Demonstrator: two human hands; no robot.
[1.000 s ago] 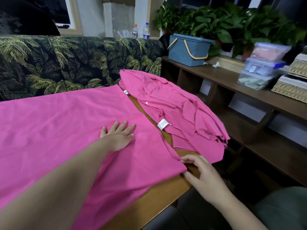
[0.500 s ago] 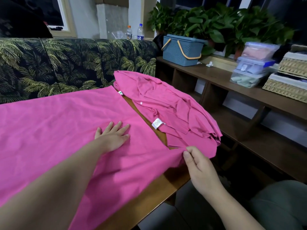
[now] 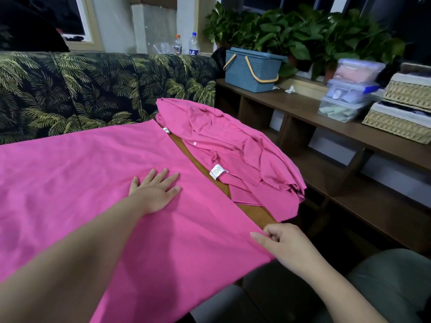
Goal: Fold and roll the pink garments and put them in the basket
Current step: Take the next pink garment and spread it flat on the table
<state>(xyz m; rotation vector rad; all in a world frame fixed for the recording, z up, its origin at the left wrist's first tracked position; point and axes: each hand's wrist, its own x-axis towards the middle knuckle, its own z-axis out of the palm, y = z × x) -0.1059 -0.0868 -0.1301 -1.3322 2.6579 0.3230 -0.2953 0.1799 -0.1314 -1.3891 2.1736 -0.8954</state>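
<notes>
Fingers first: your right hand [image 3: 283,245] pinches the near right corner of the spread pink garment [image 3: 93,183] between thumb and curled fingers, right at the table [image 3: 254,214] edge. Your left hand [image 3: 155,193] lies flat with fingers straight and slightly spread, pressing the cloth down near its middle. The step in hand looks like squaring the garment before the first fold. Keep that flat palm as your anchor and draw the pinched corner outward only until the edge runs straight; pull harder and the cloth will likely slide under your palm or drag off the table, since its near part already hangs over the front edge. Then smooth from the palm toward the corner so no creases get folded in. Beyond your hands, the second pink garment [image 3: 233,159] lies crumpled just beside, a strip of bare wood between the two. The blue basket [image 3: 249,71] sits well apart on the shelf [image 3: 303,108] to your right, lid seemingly on.
</notes>
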